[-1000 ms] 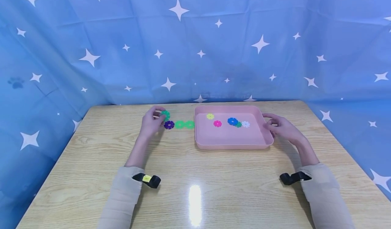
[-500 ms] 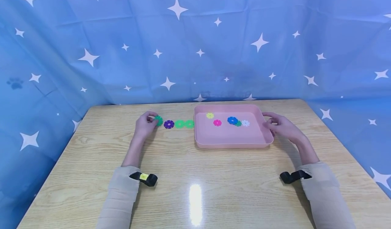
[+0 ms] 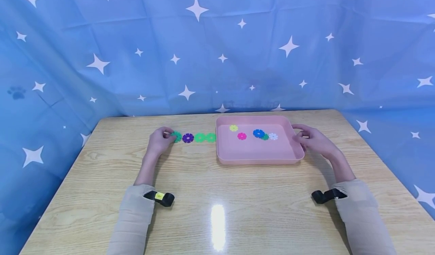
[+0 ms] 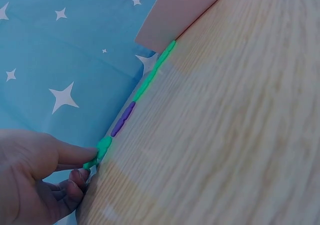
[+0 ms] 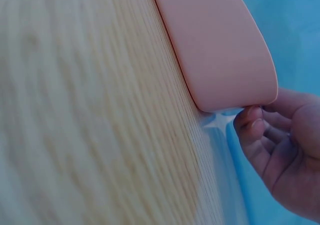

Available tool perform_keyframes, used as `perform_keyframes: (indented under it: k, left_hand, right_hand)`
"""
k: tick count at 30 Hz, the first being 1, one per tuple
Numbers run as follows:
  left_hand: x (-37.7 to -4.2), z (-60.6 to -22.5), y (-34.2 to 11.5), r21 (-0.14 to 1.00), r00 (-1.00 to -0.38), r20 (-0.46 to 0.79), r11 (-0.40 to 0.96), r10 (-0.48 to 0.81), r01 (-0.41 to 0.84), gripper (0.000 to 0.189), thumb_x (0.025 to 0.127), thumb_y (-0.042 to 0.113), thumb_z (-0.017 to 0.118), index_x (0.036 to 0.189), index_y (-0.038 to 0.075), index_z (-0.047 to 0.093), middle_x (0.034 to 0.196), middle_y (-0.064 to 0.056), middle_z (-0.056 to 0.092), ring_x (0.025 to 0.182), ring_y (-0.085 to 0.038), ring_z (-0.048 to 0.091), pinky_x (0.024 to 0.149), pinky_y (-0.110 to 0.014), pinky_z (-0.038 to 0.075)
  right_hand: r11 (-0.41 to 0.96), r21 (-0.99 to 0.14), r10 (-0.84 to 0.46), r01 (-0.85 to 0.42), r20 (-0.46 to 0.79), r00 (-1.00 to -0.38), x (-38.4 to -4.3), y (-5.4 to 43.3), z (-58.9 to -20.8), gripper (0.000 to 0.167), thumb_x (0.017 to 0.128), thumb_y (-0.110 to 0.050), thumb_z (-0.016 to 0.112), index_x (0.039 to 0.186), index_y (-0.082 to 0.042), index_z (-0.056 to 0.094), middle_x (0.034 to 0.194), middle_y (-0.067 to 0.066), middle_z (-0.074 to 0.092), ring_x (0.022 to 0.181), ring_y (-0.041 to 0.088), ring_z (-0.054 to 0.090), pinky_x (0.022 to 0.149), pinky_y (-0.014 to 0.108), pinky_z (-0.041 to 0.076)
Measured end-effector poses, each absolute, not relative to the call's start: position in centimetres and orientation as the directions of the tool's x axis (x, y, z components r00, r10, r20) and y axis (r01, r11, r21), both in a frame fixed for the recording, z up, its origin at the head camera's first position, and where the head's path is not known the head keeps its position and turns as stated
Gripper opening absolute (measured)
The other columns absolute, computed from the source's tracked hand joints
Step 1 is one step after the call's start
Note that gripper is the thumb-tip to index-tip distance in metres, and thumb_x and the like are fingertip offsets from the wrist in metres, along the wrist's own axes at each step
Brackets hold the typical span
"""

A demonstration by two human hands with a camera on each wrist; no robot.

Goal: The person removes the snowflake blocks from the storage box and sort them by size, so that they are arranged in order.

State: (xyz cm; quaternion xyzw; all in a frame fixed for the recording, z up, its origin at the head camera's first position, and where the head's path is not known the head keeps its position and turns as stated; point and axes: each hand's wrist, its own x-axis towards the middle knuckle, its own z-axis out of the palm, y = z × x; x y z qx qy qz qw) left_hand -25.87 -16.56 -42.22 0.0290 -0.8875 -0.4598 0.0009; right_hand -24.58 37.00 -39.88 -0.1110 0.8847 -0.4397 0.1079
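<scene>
Toward the far left corner of the wooden surface [image 3: 265, 202], close to its far edge, the left hand [image 3: 158, 141] has its fingers clamped on a green disc [image 3: 177, 137], notched round its rim like a flower; the left wrist view shows the disc slightly tilted between thumb and fingers. A black wrist device [image 3: 164, 198] with a yellow label sticks out from the left sleeve [image 3: 132, 223]. Just right of the green disc lies a purple disc [image 3: 188, 138] (whether the two touch is hard to tell), then a first light green disc [image 3: 199, 137] and a second light green disc [image 3: 211, 137], side by side in the same row. The row ends at the left wall of a pink tray [image 3: 251, 152], which sits along the far edge, right of that edge's middle. Inside it, left to right, are a yellow disc [image 3: 233, 128], a pink disc [image 3: 242, 136], a blue disc [image 3: 258, 133] overlapping a darker green disc [image 3: 265, 137], and a white disc [image 3: 273, 136]. Toward the far right corner, the right hand [image 3: 316, 141] has its fingers clamped on the tray's right wall, near the rim.
</scene>
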Motion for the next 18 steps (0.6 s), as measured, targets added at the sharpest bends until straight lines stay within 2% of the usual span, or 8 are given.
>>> perform_keyframes:
  k: [18]
  left_hand:
    - [-25.83, -42.05, -16.56, 0.811, -0.999, -0.024, 0.583, -0.043, -0.045, 0.029, 0.098, 0.012, 0.065, 0.121, -0.005, 0.062, 0.097, -0.012, 0.057, 0.089, -0.025, 0.053, 0.075, -0.034, 0.044]
  right_hand:
    - [0.586, -0.804, -0.295, -0.105, -0.090, -0.951, -24.59, 37.07, -40.01, 0.055, 0.106, -0.016, 0.053, 0.154, 0.000, 0.032, 0.093, 0.019, 0.055, 0.063, 0.023, 0.054, 0.058, 0.037, 0.050]
